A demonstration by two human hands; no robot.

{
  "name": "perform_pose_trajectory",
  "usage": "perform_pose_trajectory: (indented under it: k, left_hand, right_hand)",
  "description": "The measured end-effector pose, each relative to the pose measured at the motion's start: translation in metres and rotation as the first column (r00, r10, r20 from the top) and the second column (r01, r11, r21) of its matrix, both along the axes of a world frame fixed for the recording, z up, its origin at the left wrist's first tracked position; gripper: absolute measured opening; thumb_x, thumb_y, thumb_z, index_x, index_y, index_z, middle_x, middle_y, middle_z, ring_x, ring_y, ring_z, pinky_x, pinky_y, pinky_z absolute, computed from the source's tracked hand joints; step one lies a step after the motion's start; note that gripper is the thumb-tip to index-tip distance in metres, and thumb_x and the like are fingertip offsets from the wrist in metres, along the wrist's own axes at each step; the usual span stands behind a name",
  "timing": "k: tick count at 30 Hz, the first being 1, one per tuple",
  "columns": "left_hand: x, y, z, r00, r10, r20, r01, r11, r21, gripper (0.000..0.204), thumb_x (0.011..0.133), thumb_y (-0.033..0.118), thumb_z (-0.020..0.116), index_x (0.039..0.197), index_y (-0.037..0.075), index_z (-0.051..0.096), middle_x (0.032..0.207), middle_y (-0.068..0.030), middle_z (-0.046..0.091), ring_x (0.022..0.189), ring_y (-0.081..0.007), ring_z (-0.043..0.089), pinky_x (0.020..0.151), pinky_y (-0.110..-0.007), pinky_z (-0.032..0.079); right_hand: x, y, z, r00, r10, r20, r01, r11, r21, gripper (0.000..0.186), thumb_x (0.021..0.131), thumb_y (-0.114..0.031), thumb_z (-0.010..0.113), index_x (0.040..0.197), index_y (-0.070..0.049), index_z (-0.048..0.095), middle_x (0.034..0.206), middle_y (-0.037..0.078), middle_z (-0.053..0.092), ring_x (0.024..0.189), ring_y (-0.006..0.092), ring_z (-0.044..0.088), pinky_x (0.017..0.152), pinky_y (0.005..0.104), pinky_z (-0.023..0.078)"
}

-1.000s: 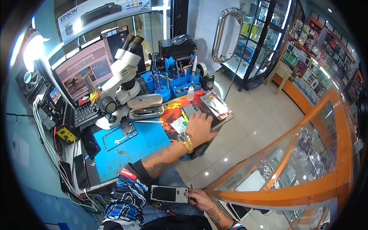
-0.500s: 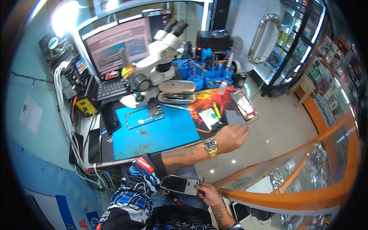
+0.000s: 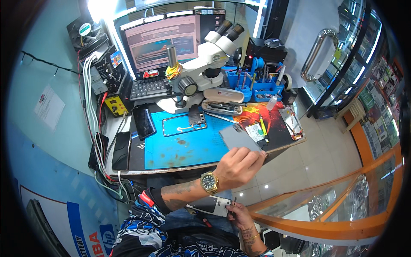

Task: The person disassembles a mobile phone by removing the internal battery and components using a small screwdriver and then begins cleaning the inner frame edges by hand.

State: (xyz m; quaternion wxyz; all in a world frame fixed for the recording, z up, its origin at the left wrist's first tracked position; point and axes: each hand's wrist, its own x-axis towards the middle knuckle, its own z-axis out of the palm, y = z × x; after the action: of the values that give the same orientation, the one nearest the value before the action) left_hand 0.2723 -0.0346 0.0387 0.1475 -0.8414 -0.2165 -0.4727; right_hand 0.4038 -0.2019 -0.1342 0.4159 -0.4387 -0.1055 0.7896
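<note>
My left hand [image 3: 240, 166], wearing a gold watch [image 3: 209, 182], pinches the near edge of a thin grey rectangular panel [image 3: 240, 139]. The panel is raised and tilted above the right edge of the blue work mat [image 3: 171, 156]. Lower down, over my lap, my right hand [image 3: 239, 215] grips the right end of an opened phone body [image 3: 214, 205], white-grey with a black area. My left forearm hides part of that phone. A thin dark piece sticks up by my right fingers, too small to name. On the mat lies a phone frame [image 3: 184, 125] with a pale flex cable.
A microscope [image 3: 214, 55] stands behind the mat, beside a pen case [image 3: 221, 107] and blue tool holders [image 3: 266, 92]. Dark phones [image 3: 144, 122] lie at the left. A yellow pen-like tool [image 3: 263, 126] and small bottle [image 3: 272, 103] are at the right, above an orange-framed glass counter [image 3: 317, 214].
My left hand has moved left and taken hold of the grey panel, lifting it from the desk's right side. My right hand still grips the phone body. The whole view has shifted.
</note>
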Motion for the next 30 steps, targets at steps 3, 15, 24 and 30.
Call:
perform_pose_trajectory:
  k: [3,15,24,30]
  left_hand:
    - [-0.016,0.018,-0.006,0.989,0.137,-0.061,-0.138,0.990,-0.006,0.024,0.079,0.009,0.068,0.101,0.000,0.072,0.088,-0.0042,0.055,0.076,-0.0192,0.056,0.060,-0.032,0.044]
    - [-0.051,0.115,-0.050,0.713,0.649,-0.266,-0.674,0.739,-0.003,0.025,0.079,0.012,0.064,0.100,-0.002,0.069,0.093,-0.0064,0.055,0.085,-0.0215,0.056,0.066,-0.033,0.047]
    - [0.014,0.082,-0.040,0.876,0.421,-0.235,-0.448,0.891,-0.076,0.019,0.084,0.013,0.064,0.098,0.000,0.068,0.089,-0.0047,0.054,0.082,-0.0203,0.057,0.061,-0.033,0.047]
    - [0.050,0.030,-0.018,0.977,-0.088,-0.195,0.097,0.995,0.036,0.029,0.086,0.015,0.065,0.110,0.001,0.071,0.088,-0.0032,0.053,0.079,-0.0184,0.055,0.062,-0.032,0.044]
  right_hand:
    - [-0.004,0.002,0.004,1.000,0.016,0.011,-0.016,1.000,-0.003,0.010,0.096,-0.008,0.071,0.092,-0.007,0.062,0.072,-0.001,0.057,0.056,0.0091,0.051,0.048,0.0211,0.034]
    - [-0.014,-0.007,0.006,0.998,0.044,0.040,-0.045,0.998,0.034,0.011,0.097,-0.012,0.072,0.093,-0.009,0.062,0.075,-0.002,0.059,0.058,0.0066,0.051,0.048,0.0189,0.033]
    - [-0.021,-0.011,0.003,0.998,0.056,0.042,-0.056,0.998,-0.003,0.011,0.097,-0.011,0.072,0.095,-0.007,0.062,0.077,-0.001,0.059,0.059,0.0075,0.052,0.049,0.0193,0.034]
    - [-0.017,-0.014,0.001,1.000,-0.011,0.015,0.011,1.000,0.000,0.009,0.098,-0.010,0.071,0.095,-0.007,0.063,0.076,-0.001,0.057,0.060,0.0084,0.051,0.049,0.0203,0.032]
